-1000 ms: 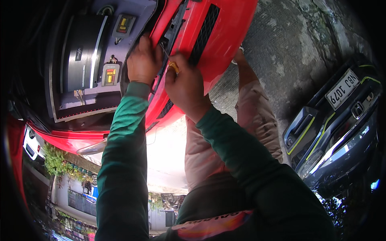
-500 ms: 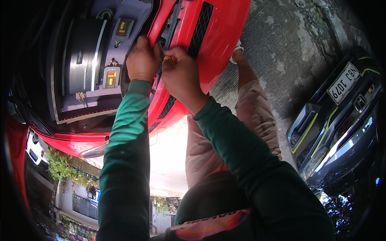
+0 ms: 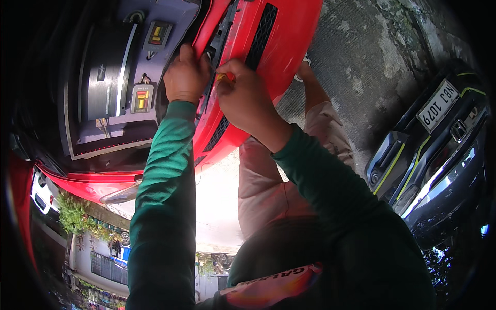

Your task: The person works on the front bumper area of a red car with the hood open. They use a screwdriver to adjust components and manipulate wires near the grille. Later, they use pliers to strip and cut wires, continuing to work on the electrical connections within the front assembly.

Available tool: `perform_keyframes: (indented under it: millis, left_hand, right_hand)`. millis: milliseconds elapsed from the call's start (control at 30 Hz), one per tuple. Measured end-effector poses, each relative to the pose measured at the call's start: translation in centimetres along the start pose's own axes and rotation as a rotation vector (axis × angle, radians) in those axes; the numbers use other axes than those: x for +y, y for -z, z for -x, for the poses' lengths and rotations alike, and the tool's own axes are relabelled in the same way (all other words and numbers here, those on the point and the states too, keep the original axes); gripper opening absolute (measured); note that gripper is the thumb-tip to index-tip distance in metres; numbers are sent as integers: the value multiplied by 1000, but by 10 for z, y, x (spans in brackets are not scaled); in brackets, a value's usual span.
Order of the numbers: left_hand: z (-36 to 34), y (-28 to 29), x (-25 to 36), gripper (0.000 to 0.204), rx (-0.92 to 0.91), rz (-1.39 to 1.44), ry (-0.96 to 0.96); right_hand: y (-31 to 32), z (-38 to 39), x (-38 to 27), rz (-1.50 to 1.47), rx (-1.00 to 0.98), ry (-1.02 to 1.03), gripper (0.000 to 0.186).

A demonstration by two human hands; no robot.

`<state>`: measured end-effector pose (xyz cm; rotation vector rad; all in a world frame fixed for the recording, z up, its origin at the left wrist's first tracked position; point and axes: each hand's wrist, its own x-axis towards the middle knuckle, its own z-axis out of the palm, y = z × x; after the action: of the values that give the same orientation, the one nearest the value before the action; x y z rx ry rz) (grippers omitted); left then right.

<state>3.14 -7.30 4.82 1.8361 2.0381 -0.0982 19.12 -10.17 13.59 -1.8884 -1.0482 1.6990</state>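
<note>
My left hand [image 3: 187,77] is closed at the edge of the red car's open boot, against the red trim strip [image 3: 208,28]. Whatever its fingers grip is hidden. Just right of it, above the red bumper [image 3: 281,46], my right hand [image 3: 245,95] is closed on a small yellow-and-red handle [image 3: 226,77]. The kind of tool cannot be made out. A dark gap [image 3: 214,46] runs between the trim strip and the bumper, close to both hands.
Inside the boot, a black amplifier [image 3: 106,75] sits in a grey panel with two fuse holders [image 3: 142,98]. A dark car [image 3: 447,139] stands at the right, across rough concrete [image 3: 351,62]. My legs [image 3: 268,191] are below the bumper.
My right hand has drawn to the right with the yellow-and-red handle, widening the gap to my left hand. The left hand stays at the boot edge.
</note>
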Motion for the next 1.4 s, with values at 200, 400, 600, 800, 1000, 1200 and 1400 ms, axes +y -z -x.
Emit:
perform_keyframes:
  millis: [200, 400, 600, 800, 1000, 1200, 1400]
  left_hand:
    - [3, -3, -1, 34, 24, 51, -50]
    - [-1, -7, 0, 31, 101, 51, -87]
    - [-3, -6, -1, 31, 104, 74, -92]
    - [1, -8, -3, 41, 102, 103, -89]
    - [3, -8, -2, 39, 164, 114, -148]
    - [3, -3, 0, 43, 104, 106, -115]
    - [1, -3, -6, 46, 86, 191, -135]
  right_hand:
    - [34, -39, -13, 359, -9, 173, 23]
    - [20, -61, 16, 47, -91, 34, 19]
    - [48, -94, -6, 468, -300, 127, 26]
    - [64, -113, -31, 638, -559, 258, 24]
    - [69, -115, -23, 554, -601, 271, 25]
    - [78, -120, -17, 306, -634, 91, 26]
    - [75, -127, -33, 481, -722, 189, 23]
